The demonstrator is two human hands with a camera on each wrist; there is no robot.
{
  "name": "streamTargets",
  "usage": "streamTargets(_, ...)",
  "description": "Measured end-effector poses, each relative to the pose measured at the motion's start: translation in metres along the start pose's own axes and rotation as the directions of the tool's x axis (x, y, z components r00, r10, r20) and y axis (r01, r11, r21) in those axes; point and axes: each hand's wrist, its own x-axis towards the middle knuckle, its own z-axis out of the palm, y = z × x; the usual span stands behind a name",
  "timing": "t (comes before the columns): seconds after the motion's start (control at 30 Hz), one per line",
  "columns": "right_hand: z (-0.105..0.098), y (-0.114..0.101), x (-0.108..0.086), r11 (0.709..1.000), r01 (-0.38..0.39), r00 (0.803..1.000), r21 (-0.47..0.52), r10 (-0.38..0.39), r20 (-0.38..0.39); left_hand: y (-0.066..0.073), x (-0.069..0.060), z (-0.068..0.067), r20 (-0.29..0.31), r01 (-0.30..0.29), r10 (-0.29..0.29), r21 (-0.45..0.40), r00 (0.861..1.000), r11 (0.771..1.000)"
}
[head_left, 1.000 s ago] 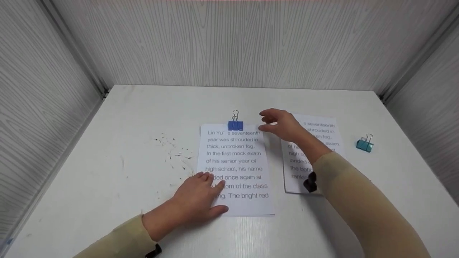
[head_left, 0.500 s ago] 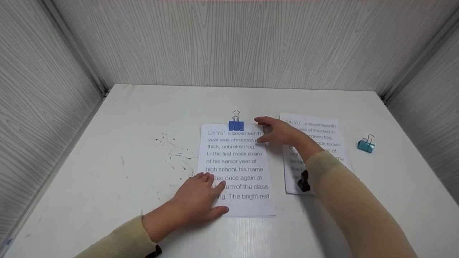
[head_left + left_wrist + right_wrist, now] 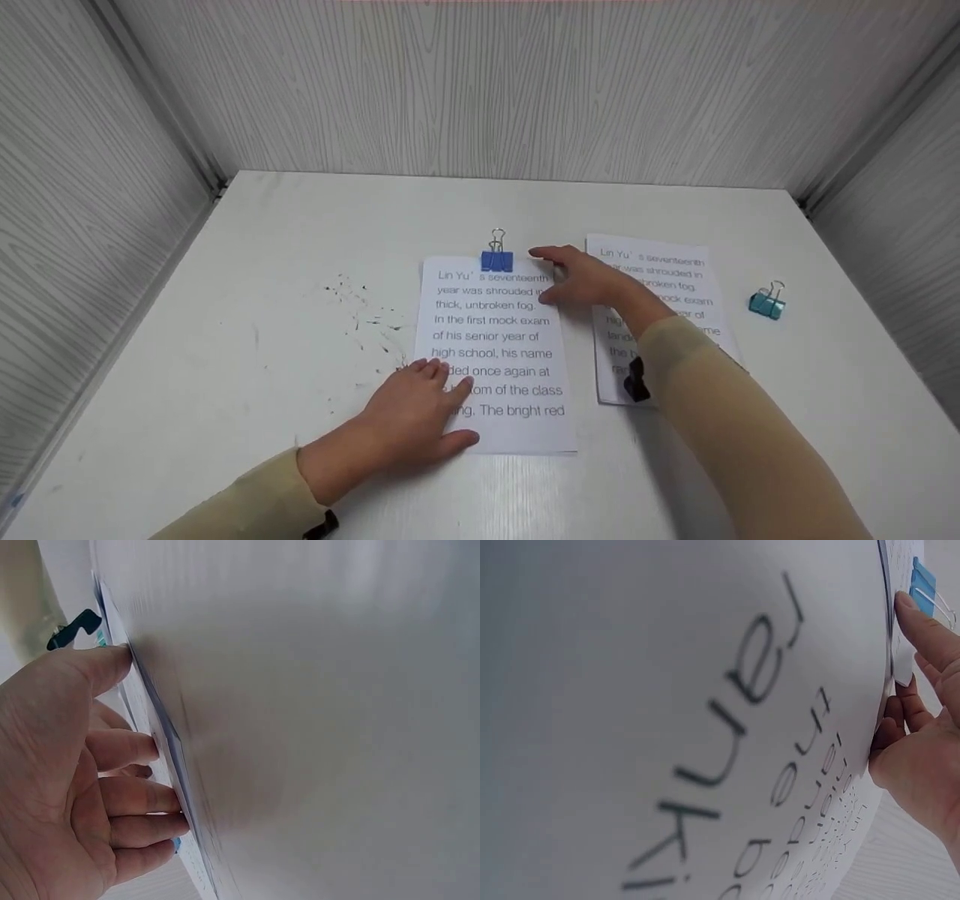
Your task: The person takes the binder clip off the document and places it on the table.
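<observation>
A stack of printed white sheets (image 3: pixel 499 341) lies in the middle of the table, a blue binder clip (image 3: pixel 496 261) on its top edge with the wire handles pointing away. My left hand (image 3: pixel 409 412) rests with spread fingers on its lower left part. At the top right corner, my right hand (image 3: pixel 589 281) touches the stack, index finger by the top edge, thumb at the right side. In the right wrist view, the paper's corner points between the fingers of the right hand (image 3: pixel 922 742), close to the blue binder clip (image 3: pixel 922 589).
A second printed stack (image 3: pixel 652 247) lies to the right, partly under my right forearm. Farther right stands a teal binder clip (image 3: pixel 767 301). Dark marks (image 3: pixel 375 324) spot the white table left of the middle stack. Panel walls (image 3: pixel 495 90) enclose the back and sides.
My right hand has come down and slightly left onto the top right corner of the middle stack. The left hand stays where it was on the sheets.
</observation>
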Motion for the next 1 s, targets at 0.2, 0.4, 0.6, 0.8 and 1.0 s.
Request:
streamTargets(0.2,0.0,-0.003,-0.004,0.999,-0.021,1.0,0.048,0.022,-0.017,0.0,-0.001,0.0,-0.03,-0.017,0.017,0.006,0.999,1.0)
streamTargets(0.4,0.0,-0.007,-0.007,0.998,-0.039,0.999,0.053,0.04,-0.024,0.001,-0.002,-0.001,-0.045,-0.021,0.021,0.0,0.999,1.0)
streamTargets(0.6,-0.001,-0.007,-0.007,0.996,-0.002,1.0,0.085,0.003,-0.015,0.001,-0.002,-0.002,-0.03,-0.012,0.012,-0.012,0.999,1.0)
streamTargets(0.8,0.001,-0.013,-0.009,0.979,0.076,0.997,0.187,-0.074,-0.015,0.0,-0.003,-0.002,-0.008,-0.003,0.003,-0.008,1.0,1.0)
streamTargets(1.0,0.005,-0.024,-0.013,0.96,0.065,0.994,0.271,-0.039,-0.099,0.0,-0.002,-0.002,-0.02,0.002,-0.002,-0.012,1.0,1.0)
